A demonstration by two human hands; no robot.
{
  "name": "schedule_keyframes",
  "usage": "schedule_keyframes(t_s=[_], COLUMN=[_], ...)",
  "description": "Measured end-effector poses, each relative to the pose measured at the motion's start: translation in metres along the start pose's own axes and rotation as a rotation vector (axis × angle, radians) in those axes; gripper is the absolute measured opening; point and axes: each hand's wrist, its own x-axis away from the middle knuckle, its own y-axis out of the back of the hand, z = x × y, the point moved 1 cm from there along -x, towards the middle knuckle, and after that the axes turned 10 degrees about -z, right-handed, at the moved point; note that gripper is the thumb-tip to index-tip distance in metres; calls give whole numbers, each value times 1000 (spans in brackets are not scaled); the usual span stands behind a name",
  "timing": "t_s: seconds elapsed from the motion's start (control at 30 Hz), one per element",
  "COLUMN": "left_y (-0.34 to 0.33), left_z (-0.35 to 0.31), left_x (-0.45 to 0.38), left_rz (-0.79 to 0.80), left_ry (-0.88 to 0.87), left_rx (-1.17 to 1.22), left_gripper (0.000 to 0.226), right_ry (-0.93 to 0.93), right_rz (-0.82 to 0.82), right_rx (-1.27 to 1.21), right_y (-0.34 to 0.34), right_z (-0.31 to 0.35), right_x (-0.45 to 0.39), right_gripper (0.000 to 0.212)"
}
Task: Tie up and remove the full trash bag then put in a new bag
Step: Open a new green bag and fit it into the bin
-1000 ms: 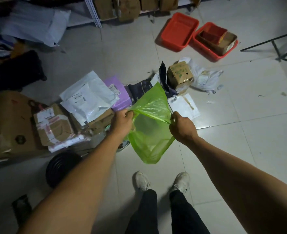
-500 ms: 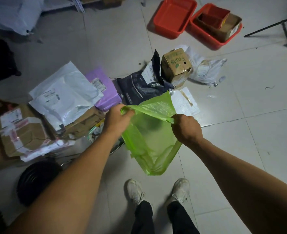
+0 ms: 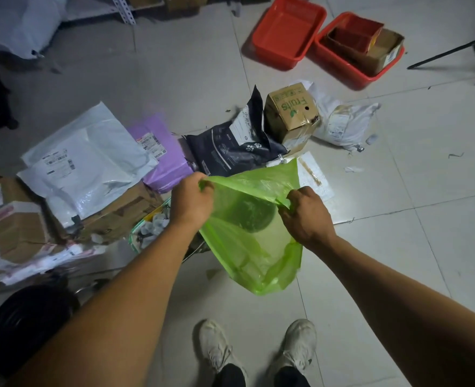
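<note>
A black round object (image 3: 26,325) at lower left is partly cut off by the frame edge and hidden behind the left forearm, too dark to identify. The fingertips of both the left hand (image 3: 193,203) and right hand (image 3: 304,216) are buried in folds of the green bag (image 3: 250,241). The person's legs run off the bottom edge, and printed labels on the white parcels (image 3: 88,166) are too small to read.

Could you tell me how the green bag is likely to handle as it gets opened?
The green bag looks thin and floppy: it sags below the left hand and right hand. It is see-through and appears empty, so probably very light. Its glossy film may cling or slip.
</note>
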Motion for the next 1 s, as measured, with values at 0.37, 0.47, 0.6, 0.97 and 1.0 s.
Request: schedule_keyframes(t_s=[0.37, 0.47, 0.6, 0.97, 1.0], left_y=[19, 28, 44, 64, 60], left_z=[-24, -33, -46, -72, -68], left_x=[-12, -10, -9, -13, -13], left_rz=[-42, -36, -46, -76, -86], left_ry=[-7, -24, -22, -77, -79], left_rx=[9, -16, -14, -41, -52], left_gripper=[14, 15, 16, 21, 21], right_ry=[-1, 24, 48, 100, 99], right_rz=[-60, -55, -66, -90, -86], right_rx=[-53, -39, -33, -52, -55], right_y=[22, 33, 53, 79, 75], right_z=[9, 16, 28, 47, 46], right_x=[-16, -18, -21, -31, -31], right_gripper=[19, 19, 20, 21, 23])
